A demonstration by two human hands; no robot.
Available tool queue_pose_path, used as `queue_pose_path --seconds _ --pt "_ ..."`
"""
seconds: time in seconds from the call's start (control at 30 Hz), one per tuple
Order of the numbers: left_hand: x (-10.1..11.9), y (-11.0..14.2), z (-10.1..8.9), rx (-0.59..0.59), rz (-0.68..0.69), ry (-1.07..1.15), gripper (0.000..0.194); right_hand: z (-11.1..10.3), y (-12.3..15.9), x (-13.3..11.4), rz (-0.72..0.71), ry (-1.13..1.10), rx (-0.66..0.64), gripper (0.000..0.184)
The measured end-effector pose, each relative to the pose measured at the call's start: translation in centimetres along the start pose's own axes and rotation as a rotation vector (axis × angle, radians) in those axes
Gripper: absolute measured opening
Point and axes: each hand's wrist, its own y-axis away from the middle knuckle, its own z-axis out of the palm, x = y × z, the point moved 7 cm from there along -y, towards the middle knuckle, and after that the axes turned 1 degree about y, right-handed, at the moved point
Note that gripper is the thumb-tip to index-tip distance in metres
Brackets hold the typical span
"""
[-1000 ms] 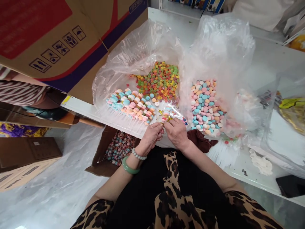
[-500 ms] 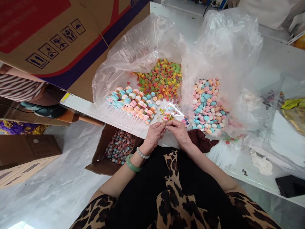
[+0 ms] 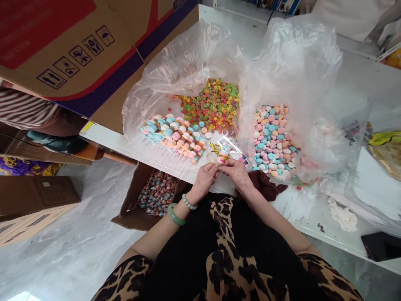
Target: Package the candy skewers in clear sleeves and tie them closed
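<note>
My left hand (image 3: 204, 179) and my right hand (image 3: 237, 172) meet fingertip to fingertip at the table's front edge. Both are closed in a pinch at the base of a small candy lollipop (image 3: 223, 156), its pink and white pieces showing just above my fingers. Its stick and the exact pinch point are hidden. Gold twist ties (image 3: 215, 147) lie right behind it, beside printed clear bags (image 3: 235, 151). Left of my hands rest rows of stacked candy lollipops (image 3: 175, 136) with white sticks facing me.
Behind lie colourful gummy rings (image 3: 216, 104) on a plastic bag (image 3: 188, 58). Pastel candies (image 3: 271, 138) fill another bag on the right. A brown cloth (image 3: 266, 186), white sticks (image 3: 296, 200) and a black phone (image 3: 380, 245) lie right. A carton of wrapped lollipops (image 3: 158, 192) stands below left; a large cardboard box (image 3: 119, 92) rises behind it.
My fingers have shifted a little at the lollipop's base, and its candy pieces now show more clearly above them. Both hands stay together; the view has moved slightly.
</note>
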Motion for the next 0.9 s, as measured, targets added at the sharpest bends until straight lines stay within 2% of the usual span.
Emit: queue_pose_path --seconds 0.07,0.13,0.2,0.27,0.33,0.43,0.5,0.57,0.6,0.63,0.67,0.73,0.77,0.8,0.87,0.9 --pt "0.2 0.2 0.0 -0.005 -0.012 -0.017 0.043 0.2 0.2 -0.1 0.02 -0.109 -0.064 0.033" --pt "0.4 0.6 0.3 -0.109 -0.09 0.011 0.044 0.6 0.6 -0.6 0.008 -0.174 -0.187 0.046" --pt "0.6 1.5 0.9 -0.312 -0.199 0.002 0.046 1.1 1.7 -1.5 -0.064 -0.109 -0.36 0.048" --pt "1.0 2.4 1.0 -0.529 -0.277 -0.093 0.046 1.5 3.3 -2.4 -0.203 0.043 -0.485 0.035" --pt "1.6 3.0 0.5 -0.682 -0.316 -0.218 0.046 1.6 4.9 -3.6 -0.408 0.229 -0.484 0.022" --pt "3.4 2.9 -0.6 -0.766 -0.314 -0.409 0.042 2.1 7.7 -6.0 -0.838 0.57 -0.319 0.025" --pt "5.4 2.8 -0.8 -0.796 -0.233 -0.587 0.037 3.2 9.5 -7.1 -1.117 0.807 -0.281 0.029" --pt "7.6 3.4 -0.1 -0.839 -0.064 -0.824 0.03 4.5 10.4 -7.6 -1.299 1.022 -0.326 0.028" --pt "8.5 3.7 0.5 -0.82 0.06 -0.97 0.026 5.0 10.3 -7.7 -1.333 1.115 -0.353 0.026" --pt "9.4 4.1 1.0 -0.745 0.203 -1.122 0.023 5.3 9.7 -8.0 -1.324 1.179 -0.36 0.026" --pt "10.3 4.4 1.5 -0.599 0.354 -1.269 0.021 5.3 8.8 -8.5 -1.278 1.194 -0.343 0.027" --pt "11.7 5.1 2.1 -0.178 0.599 -1.423 0.022 4.4 6.0 -10.1 -1.071 1.029 -0.228 0.028" --pt "11.9 5.5 2.3 0.001 0.663 -1.408 0.024 3.7 4.4 -10.9 -0.936 0.867 -0.161 0.028" --pt "11.9 5.8 2.5 0.129 0.726 -1.326 0.025 3.0 3.0 -11.3 -0.812 0.703 -0.103 0.03" --pt "11.5 5.8 2.2 0.253 0.828 -1.004 0.023 2.8 1.0 -11.2 -0.621 0.405 -0.085 0.032" --pt "11.2 5.3 1.4 0.297 0.821 -0.789 0.022 3.2 0.5 -10.9 -0.565 0.291 -0.126 0.033"
